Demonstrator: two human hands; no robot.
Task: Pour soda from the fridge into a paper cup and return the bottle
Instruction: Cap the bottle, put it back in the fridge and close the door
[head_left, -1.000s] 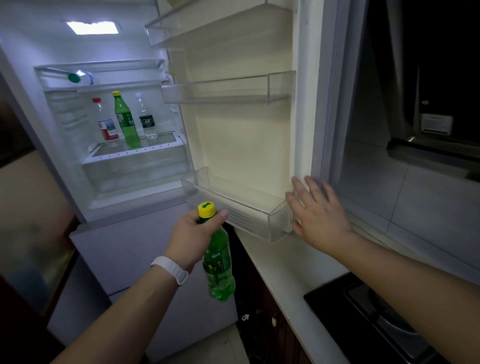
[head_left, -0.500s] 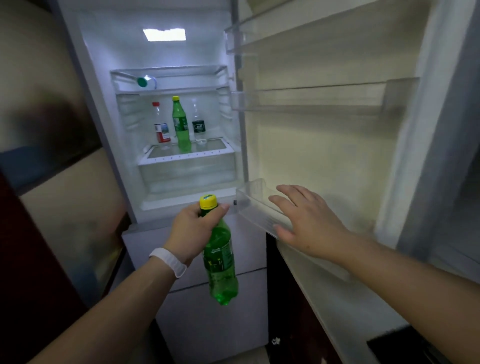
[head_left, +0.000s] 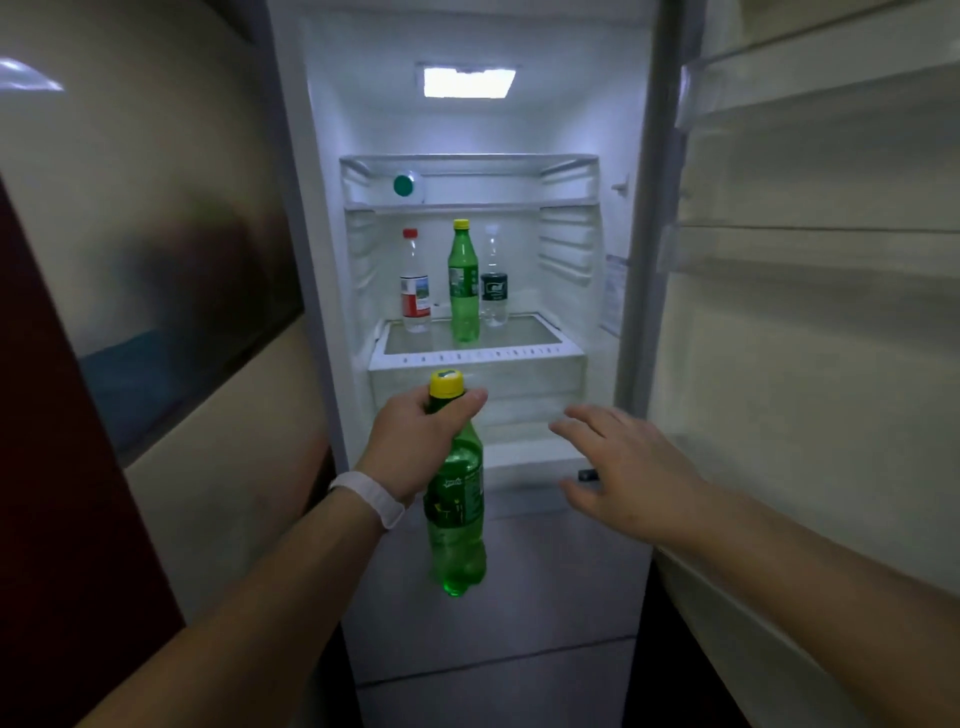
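Open fridge (head_left: 332, 291) seen from in front, its door (head_left: 810, 322) swung out to the right. The left hand (head_left: 415, 447), a white wristband (head_left: 371, 499) on its wrist, grasps a green soda bottle (head_left: 457, 525) by the neck just under the yellow cap (head_left: 446, 383); the bottle hangs upright in front of the lower fridge, outside the compartment. The right hand (head_left: 631, 478) hovers beside it, fingers spread and relaxed, holding nothing. On the glass shelf (head_left: 524, 340) stand a red-capped bottle (head_left: 415, 283), a second green bottle (head_left: 463, 283) and a clear bottle (head_left: 494, 283).

Green soda bottle (head_left: 457, 525) with yellow cap (head_left: 446, 383); white wristband (head_left: 370, 498).
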